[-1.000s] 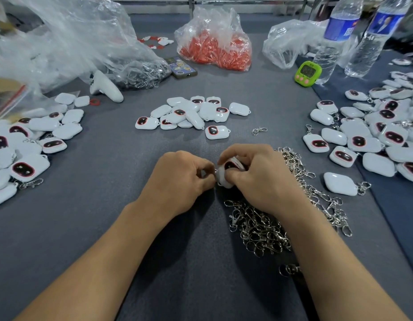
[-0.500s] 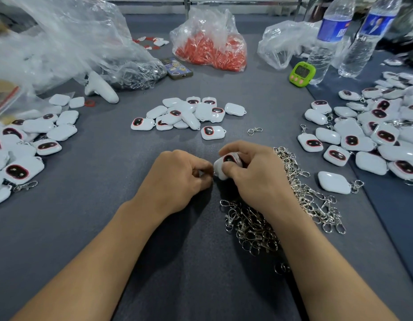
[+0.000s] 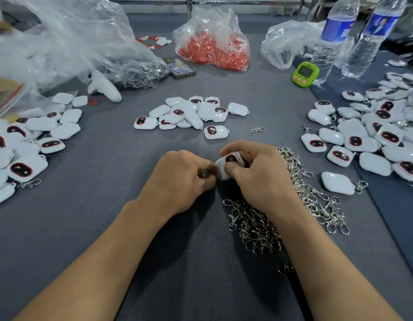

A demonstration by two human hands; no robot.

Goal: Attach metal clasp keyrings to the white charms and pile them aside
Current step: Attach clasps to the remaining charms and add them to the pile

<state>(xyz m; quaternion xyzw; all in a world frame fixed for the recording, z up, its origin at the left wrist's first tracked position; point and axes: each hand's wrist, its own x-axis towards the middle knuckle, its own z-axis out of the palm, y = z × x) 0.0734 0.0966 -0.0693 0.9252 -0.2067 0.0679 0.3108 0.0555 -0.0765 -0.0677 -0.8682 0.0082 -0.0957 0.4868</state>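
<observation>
My right hand [image 3: 258,172] grips a white charm [image 3: 228,164] with a dark red-rimmed face, held just above the grey table. My left hand [image 3: 182,179] is curled against the charm's left corner and pinches a small metal clasp keyring [image 3: 206,174], mostly hidden by the fingers. A heap of loose metal clasp keyrings [image 3: 270,218] lies under and right of my right wrist. Bare white charms [image 3: 189,112] sit in a small pile ahead. Charms with clasps spread out at the right [image 3: 367,140] and at the left [image 3: 24,144].
One stray clasp [image 3: 257,130] lies ahead of my right hand. Further back are a bag of red parts [image 3: 212,49], clear plastic bags [image 3: 68,42], a white controller [image 3: 105,86], a phone [image 3: 181,67], a green timer [image 3: 305,74] and two water bottles [image 3: 335,38].
Both hands stay pressed together on the same charm. The right hand has turned the charm slightly, and my view has shifted a little.
</observation>
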